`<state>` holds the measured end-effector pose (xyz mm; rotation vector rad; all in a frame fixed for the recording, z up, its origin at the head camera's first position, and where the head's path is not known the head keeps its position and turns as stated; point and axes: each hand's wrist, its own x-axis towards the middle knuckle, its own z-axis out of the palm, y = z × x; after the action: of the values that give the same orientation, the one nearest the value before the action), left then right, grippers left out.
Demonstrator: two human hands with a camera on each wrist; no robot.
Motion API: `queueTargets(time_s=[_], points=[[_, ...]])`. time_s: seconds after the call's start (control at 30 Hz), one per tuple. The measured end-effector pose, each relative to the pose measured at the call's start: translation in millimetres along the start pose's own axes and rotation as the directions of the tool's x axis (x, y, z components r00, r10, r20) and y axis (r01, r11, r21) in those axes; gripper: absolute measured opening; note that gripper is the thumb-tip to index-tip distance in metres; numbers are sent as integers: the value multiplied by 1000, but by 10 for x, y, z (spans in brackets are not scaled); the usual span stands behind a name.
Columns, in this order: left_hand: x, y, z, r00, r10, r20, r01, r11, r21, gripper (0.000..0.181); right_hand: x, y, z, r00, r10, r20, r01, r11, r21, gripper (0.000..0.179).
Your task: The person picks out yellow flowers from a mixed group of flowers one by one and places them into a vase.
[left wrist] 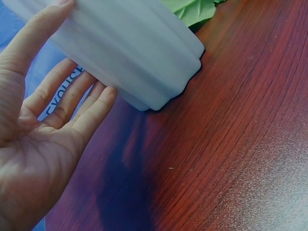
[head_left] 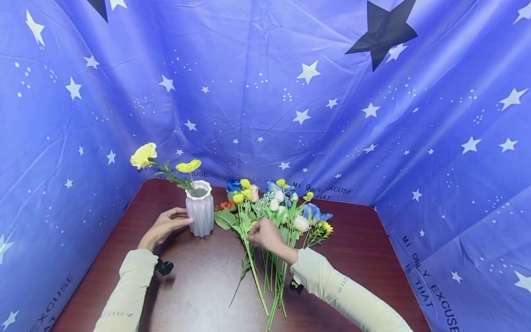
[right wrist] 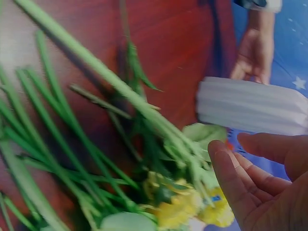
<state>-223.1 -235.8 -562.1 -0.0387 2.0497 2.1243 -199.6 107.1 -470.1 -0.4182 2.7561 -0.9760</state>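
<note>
A pale fluted vase [head_left: 200,214] stands upright on the table and holds yellow flowers [head_left: 188,166] on leafy stems. With spread, fairly straight fingers and thumb, my left hand [head_left: 168,226] touches its left side; in the left wrist view the fingertips [left wrist: 109,91] lie against the lower wall. My right hand [head_left: 268,235] hovers over a pile of artificial flowers [head_left: 274,204]. In the right wrist view, a gap shows between its thumb and forefinger, with nothing held. Long green stems [right wrist: 91,62] and yellow blooms [right wrist: 178,209] lie beside that hand.
The flower pile, with blue, white, yellow, pink and orange heads, lies right of the vase, stems toward the table's near edge. A blue star-printed cloth [head_left: 257,115] hangs around the dark red wooden table [head_left: 195,286].
</note>
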Motion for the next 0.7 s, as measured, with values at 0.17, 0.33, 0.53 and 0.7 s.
queueTargets(time_s=[0.17, 0.33, 0.53, 0.7], points=[[0, -14, -4, 1000, 6, 4, -6, 1000, 8, 48, -41, 112, 147, 1000, 3, 3, -2, 998, -55, 18], [-5, -5, 4, 1000, -3, 2, 3, 1000, 14, 50, -81, 192, 267, 999, 29, 18, -28, 998, -62, 21], [-18, 17, 12, 1000, -16, 3, 16, 1000, 16, 54, -104, 219, 350, 998, 63, 25, -62, 997, -43, 23], [-34, 46, 21, 1000, -21, 3, 21, 1000, 11, 54, -84, 247, 406, 997, 78, 0, -78, 995, -66, 30]])
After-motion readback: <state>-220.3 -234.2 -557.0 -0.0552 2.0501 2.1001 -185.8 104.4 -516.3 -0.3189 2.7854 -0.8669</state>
